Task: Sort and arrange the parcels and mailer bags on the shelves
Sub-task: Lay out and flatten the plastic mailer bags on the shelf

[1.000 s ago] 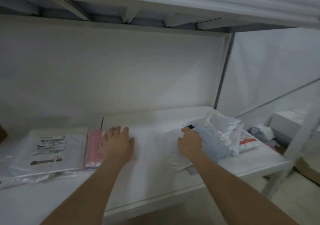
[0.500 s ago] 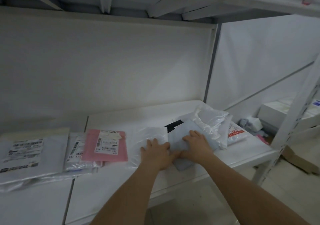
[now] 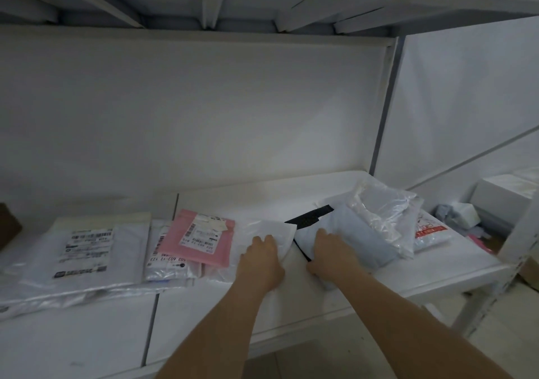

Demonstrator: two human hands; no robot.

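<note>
Resting your left hand (image 3: 261, 257) flat on the white mailer (image 3: 269, 230), right hand (image 3: 332, 254) gripping the grey-blue mailer (image 3: 358, 232), long axis angled back-left, near end hidden under your palm, pink mailer (image 3: 197, 237) left of the white mailer.

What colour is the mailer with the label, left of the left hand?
Pink mailer, clearest in the head view.

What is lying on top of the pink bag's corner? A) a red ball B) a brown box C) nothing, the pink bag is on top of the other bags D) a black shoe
C: the pink mailer bag lies uncovered, overlapping the white labelled bag beneath it, with only its own paper labels on its face.
</note>
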